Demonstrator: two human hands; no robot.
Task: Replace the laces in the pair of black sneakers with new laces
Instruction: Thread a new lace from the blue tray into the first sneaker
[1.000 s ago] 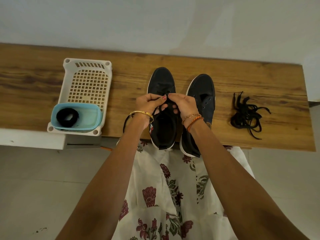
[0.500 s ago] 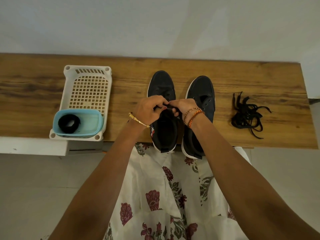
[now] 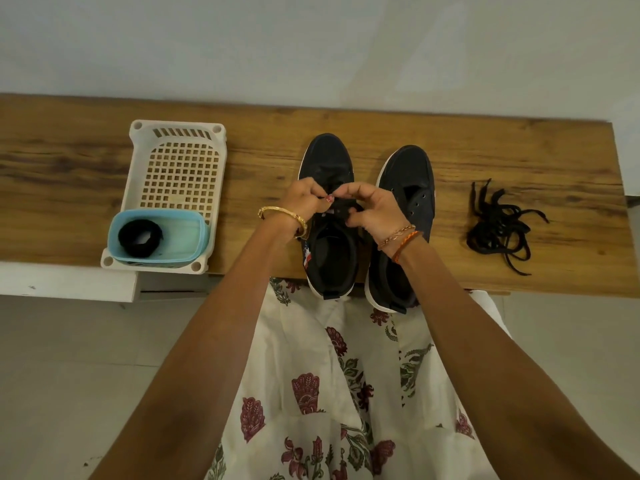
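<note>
Two black sneakers with white soles stand side by side on the wooden bench (image 3: 519, 150), toes away from me. Over the left sneaker (image 3: 327, 157) both hands meet at its lacing. My left hand (image 3: 304, 202) and my right hand (image 3: 372, 209) each pinch a black lace (image 3: 341, 209) there with closed fingers. The right sneaker (image 3: 412, 174) shows bare eyelets and no lace. A loose heap of black laces (image 3: 498, 226) lies on the bench to the right of the shoes. A coiled black lace (image 3: 138, 237) sits in a light blue tub (image 3: 194, 237).
A white perforated plastic basket (image 3: 180, 168) stands at the bench's left and holds the blue tub at its near end. A white wall rises behind the bench. My floral dress and the tiled floor fill the foreground.
My hands have shifted slightly on the left sneaker's lacing, fingertips now pinched together over its middle. The camera view has tilted a little; the shoes, basket and lace heap have stayed put.
</note>
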